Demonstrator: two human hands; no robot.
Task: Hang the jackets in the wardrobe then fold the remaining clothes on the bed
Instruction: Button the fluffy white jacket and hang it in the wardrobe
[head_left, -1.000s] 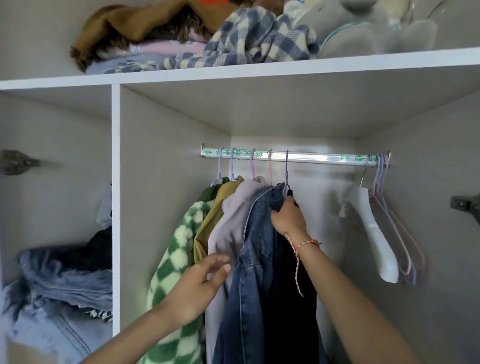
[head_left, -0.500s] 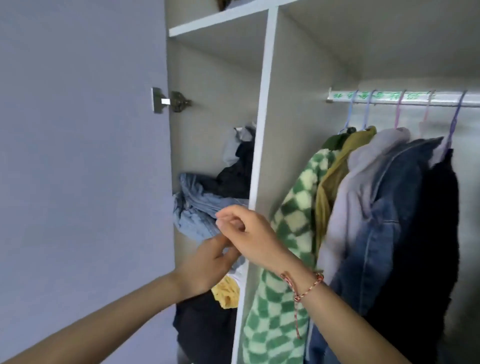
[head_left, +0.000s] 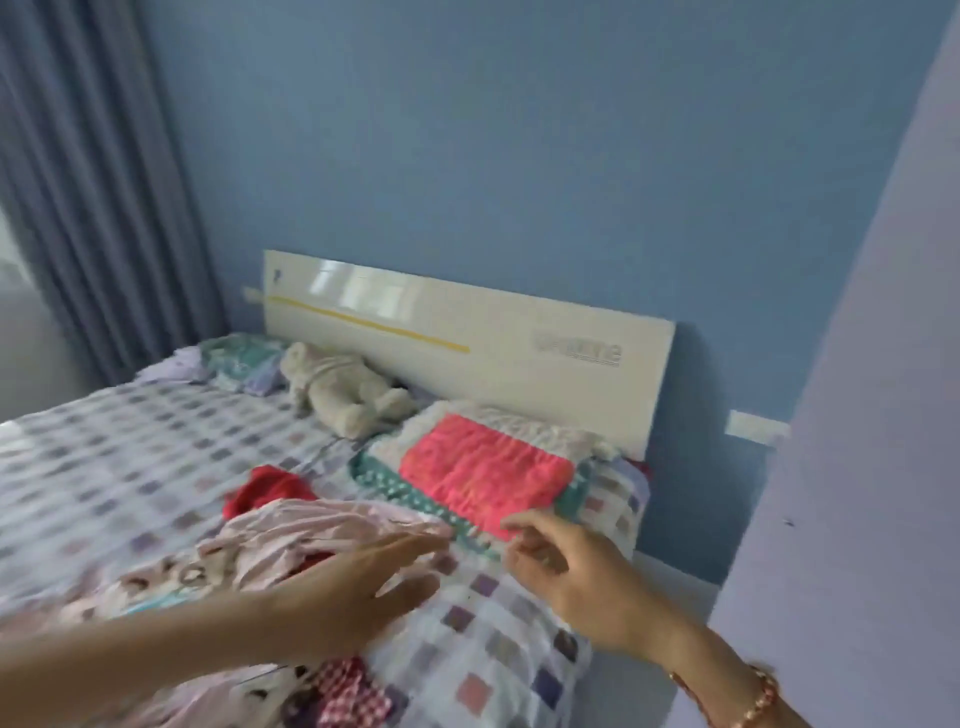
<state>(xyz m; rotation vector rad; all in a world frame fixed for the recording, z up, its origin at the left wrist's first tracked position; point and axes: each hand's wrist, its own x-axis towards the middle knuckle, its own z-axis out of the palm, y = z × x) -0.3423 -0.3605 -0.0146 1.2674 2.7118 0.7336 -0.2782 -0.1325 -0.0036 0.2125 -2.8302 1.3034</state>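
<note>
Blurry view of a bed (head_left: 130, 441) w/ checked sheet. Left hand (head_left: 358, 597), fingers straight & spread, holding nothing, reaches over a crumpled pink garment (head_left: 311, 530) on the bed's near side; contact unclear. Right hand (head_left: 566, 571), fingers loosely curled, empty, is just right of it, near a pink-and-teal pillow (head_left: 483, 467). A red garment (head_left: 270, 488) lies just beyond the pink one. Stuffed toy (head_left: 337, 389) lies by the white headboard (head_left: 519, 353) at the far end.

Soft daylight from left, headboard (head_left: 363, 299) glare, overall motion blur.

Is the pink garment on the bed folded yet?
Not folded: the pink garment lies bunched and wrinkled on the bed, by the left hand.
</note>
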